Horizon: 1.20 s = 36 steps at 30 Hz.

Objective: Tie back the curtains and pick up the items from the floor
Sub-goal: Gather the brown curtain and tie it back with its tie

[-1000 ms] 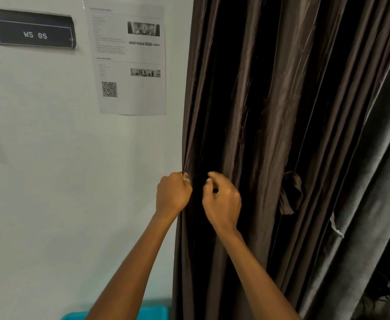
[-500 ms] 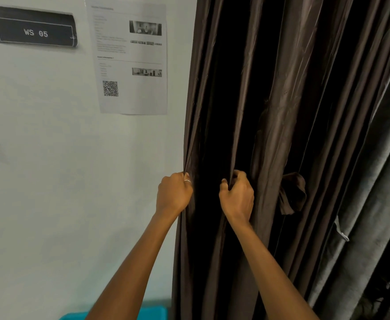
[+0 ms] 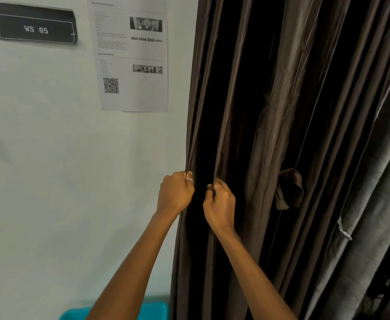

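**Both grips closed on the brown curtain's wall-side folds**

The glossy dark brown pleated curtain (image 3: 304,65) hangs against the white wall (image 3: 51,181). The left grip (image 3: 175,195), with a silver ring (image 3: 189,180) on one finger, is fisted tight round the curtain's outermost fold, right at the wall. Just beside it, the right grip (image 3: 220,204) has its fingers curled, pinching the next pleat. A knotted strip of the same brown fabric (image 3: 289,190) hangs further right, apart from both. A black wall plaque (image 3: 36,28) reads "WS 05". The white printed sheet (image 3: 134,56) next to it carries a QR code; its text is too small to read.
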Available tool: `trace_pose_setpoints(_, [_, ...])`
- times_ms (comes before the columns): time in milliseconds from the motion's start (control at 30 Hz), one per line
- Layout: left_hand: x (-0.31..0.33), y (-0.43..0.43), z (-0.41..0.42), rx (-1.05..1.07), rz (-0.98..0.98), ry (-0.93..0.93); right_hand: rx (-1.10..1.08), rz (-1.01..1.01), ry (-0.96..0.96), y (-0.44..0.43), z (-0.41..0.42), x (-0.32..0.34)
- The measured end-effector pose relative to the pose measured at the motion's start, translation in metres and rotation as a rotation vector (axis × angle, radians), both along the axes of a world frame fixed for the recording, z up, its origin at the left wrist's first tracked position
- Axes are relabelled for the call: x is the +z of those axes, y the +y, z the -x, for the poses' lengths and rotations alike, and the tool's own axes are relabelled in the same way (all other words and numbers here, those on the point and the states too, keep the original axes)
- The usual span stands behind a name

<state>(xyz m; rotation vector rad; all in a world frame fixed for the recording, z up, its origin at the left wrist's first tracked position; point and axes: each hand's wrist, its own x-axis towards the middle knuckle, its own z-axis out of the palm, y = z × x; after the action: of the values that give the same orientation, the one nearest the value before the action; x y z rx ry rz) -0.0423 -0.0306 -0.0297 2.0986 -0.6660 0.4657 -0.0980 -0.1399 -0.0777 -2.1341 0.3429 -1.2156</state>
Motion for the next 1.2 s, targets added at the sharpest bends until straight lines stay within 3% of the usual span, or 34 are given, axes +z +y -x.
trace_pose_setpoints(467, [-0.004, -0.006, -0.004, -0.104, 0.048, 0.065, 0.19, -0.026, 0.087, 0.027, -0.019, -0.009])
trace_pose_setpoints(767, [-0.004, -0.004, 0.001, -0.189, 0.098, 0.187, 0.189, -0.044, 0.101, 0.027, -0.015, -0.006])
trace_pose_setpoints(900, [0.001, -0.008, 0.009, -0.193, 0.048, 0.25, 0.132, 0.05, 0.145, 0.025, -0.015, -0.007])
trace_pose_setpoints(1033, [0.006, -0.015, 0.016, -0.074, -0.033, 0.123, 0.194, 0.079, 0.184, 0.023, -0.015, -0.007])
trace_pose_setpoints(1200, [-0.001, -0.021, 0.017, 0.014, 0.067, 0.083, 0.252, 0.037, 0.191, 0.022, -0.011, -0.007])
